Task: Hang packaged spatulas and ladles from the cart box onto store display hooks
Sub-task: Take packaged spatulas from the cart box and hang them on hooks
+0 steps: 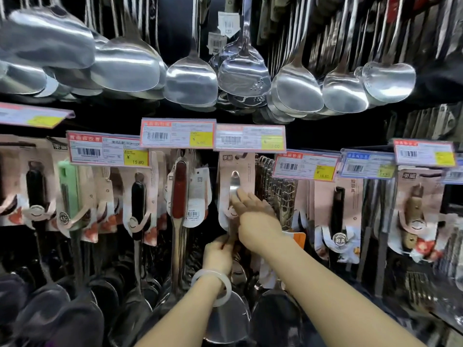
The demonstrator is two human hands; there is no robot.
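You are working with both forearms bare up to the lower edge of the view, no sleeves showing on either. Your left hand [217, 254] is wearing nothing on its fingers that can be made out, and around the wrist just below it you are wearing a smooth, pale, milky-white bangle [211, 284], thick, round and slightly translucent. Your right hand [258, 222] and its wrist are showing no jewellery, watch or glove.

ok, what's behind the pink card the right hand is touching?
Beside and behind the pink card, wire mesh utensils hang on the next hook. Directly behind it only dark backing shows; the right hand and the card cover any further packs. The left hand grips the handle below.
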